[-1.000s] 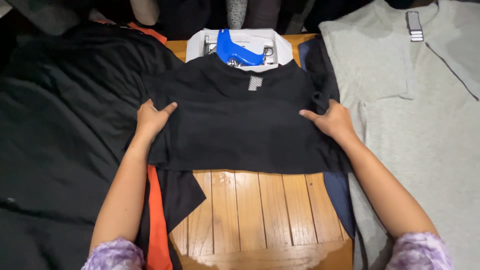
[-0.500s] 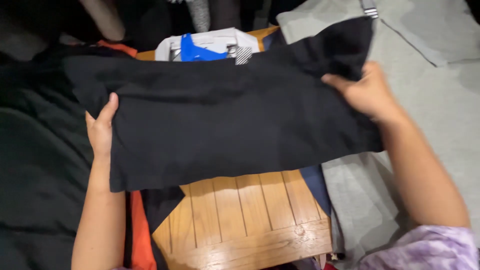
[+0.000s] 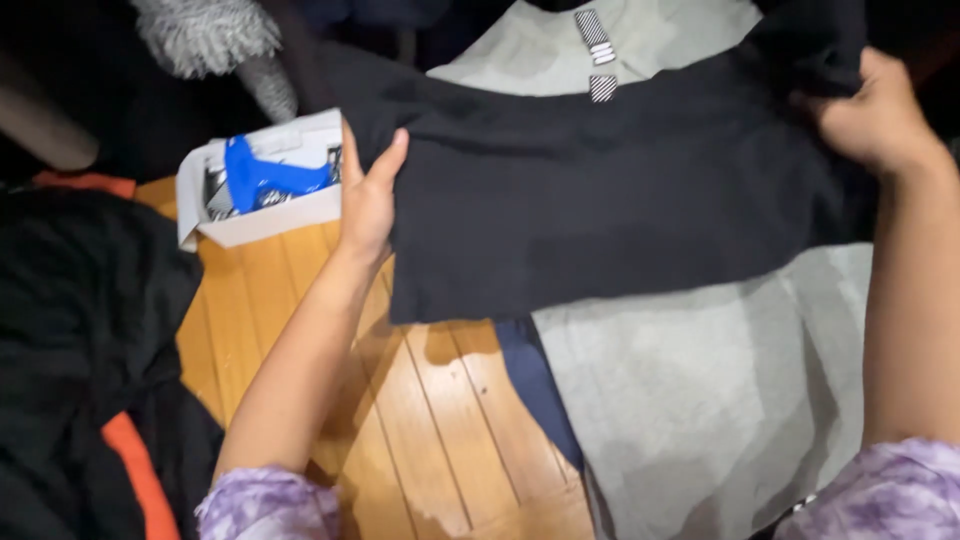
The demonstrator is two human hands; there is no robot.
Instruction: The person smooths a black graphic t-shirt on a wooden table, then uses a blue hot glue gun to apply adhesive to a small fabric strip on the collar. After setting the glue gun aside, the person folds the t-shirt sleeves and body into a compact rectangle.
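Black shirt (image 3: 620,200), folded, has lifted off the table (image 3: 420,420) and swung toward 2 o'clock over a grey shirt (image 3: 700,400). Left hand (image 3: 368,195) and right hand (image 3: 872,120) each grip an end, fingers closed.

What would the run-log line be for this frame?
left hand: grips folded black shirt edge | right hand: grips its other end | shirt: lifted, over grey garment | white box: on wooden table

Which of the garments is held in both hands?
The folded black shirt, gripped by the left hand and right hand; the grey garment lies flat beneath.
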